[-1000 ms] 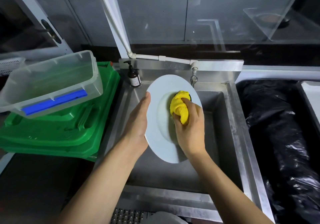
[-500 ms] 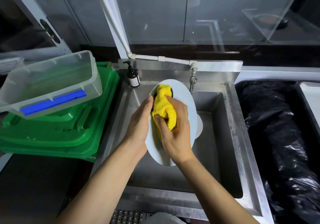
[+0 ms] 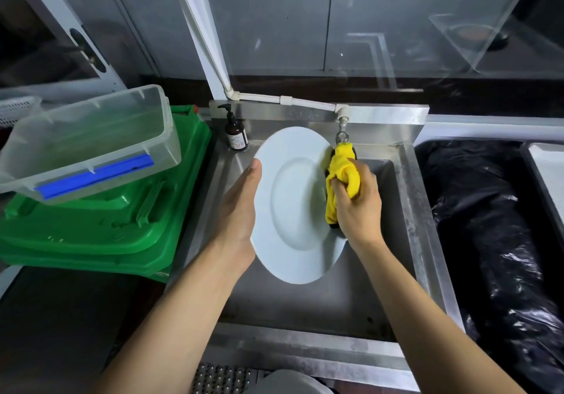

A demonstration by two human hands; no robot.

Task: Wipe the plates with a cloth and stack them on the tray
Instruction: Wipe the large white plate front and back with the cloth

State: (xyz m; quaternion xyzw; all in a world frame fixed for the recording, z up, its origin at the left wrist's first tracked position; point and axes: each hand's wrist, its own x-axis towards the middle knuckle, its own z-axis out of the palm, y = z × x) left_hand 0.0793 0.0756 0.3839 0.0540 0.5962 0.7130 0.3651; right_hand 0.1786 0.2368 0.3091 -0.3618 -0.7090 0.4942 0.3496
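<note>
White plate [image 3: 293, 207] is up on edge over the steel sink [image 3: 409, 210], mid-frame, face toward the camera. Its oval outline runs top to bottom of the frame, leaning a bit left at the top. Left hand [image 3: 236, 213] grips the left rim, thumb lying along the edge, other fingers hidden behind. Right hand [image 3: 358, 207] is curled tight round a yellow cloth [image 3: 340, 177] pressed on the right rim. The cloth runs lengthwise up-down, its top end just under the tap [image 3: 342, 132].
</note>
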